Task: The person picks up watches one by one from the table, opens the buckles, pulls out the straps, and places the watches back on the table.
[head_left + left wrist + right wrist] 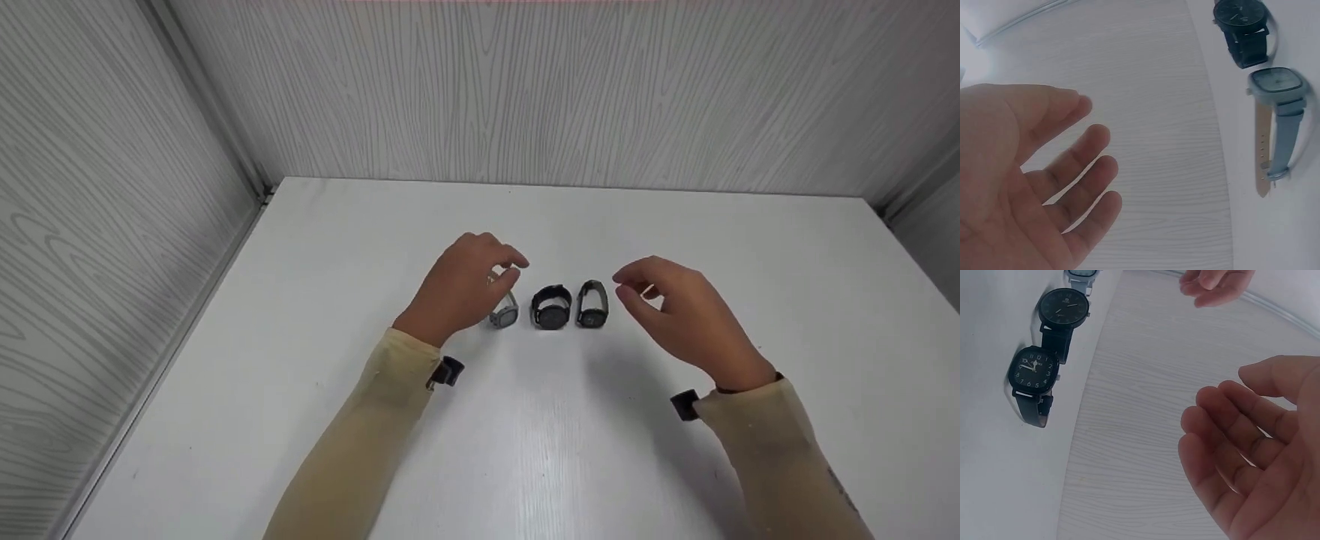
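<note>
Three wristwatches stand in a row on the white table. At the left is a pale blue-grey one with a squarish face (507,316) (1279,80). A black round-faced watch (553,317) (1064,308) is in the middle. At the right is a black rounded-square watch (592,318) (1033,370) with white numerals. My left hand (461,289) hovers over the left side of the pale watch, partly hiding its strap in the head view; its fingers are loosely bent and hold nothing. Right of the row hangs my right hand (675,315), fingers relaxed, also holding nothing.
The white tabletop (525,450) extends around the watches. A grey wood-grain panel (525,90) rises behind it, and another side panel (90,262) stands along the left edge. Small dark cameras (448,371) sit at both wrists.
</note>
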Available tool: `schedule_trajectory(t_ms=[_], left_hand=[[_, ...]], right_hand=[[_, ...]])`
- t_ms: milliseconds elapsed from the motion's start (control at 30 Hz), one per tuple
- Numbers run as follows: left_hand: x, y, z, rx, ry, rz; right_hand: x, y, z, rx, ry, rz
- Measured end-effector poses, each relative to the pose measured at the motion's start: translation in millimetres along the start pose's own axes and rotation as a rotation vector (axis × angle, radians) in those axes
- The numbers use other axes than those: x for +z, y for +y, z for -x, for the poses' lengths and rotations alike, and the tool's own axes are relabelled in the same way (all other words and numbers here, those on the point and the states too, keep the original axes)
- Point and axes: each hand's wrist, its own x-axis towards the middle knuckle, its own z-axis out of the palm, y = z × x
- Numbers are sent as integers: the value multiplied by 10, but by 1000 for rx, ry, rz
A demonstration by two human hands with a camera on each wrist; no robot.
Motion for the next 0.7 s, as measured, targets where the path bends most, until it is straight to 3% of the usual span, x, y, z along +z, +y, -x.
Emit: schedule_trajectory(t_ms=[200,433,700], left_hand=[[299,-30,-77,13,-134,-77],[520,35,-150,-5,-167,-166],[627,89,-180,-32,-218,-256]], right_hand=[[37,39,-46,60,-84,20],[24,93,-32,46,-115,77],[52,110,-38,23,-169,76]])
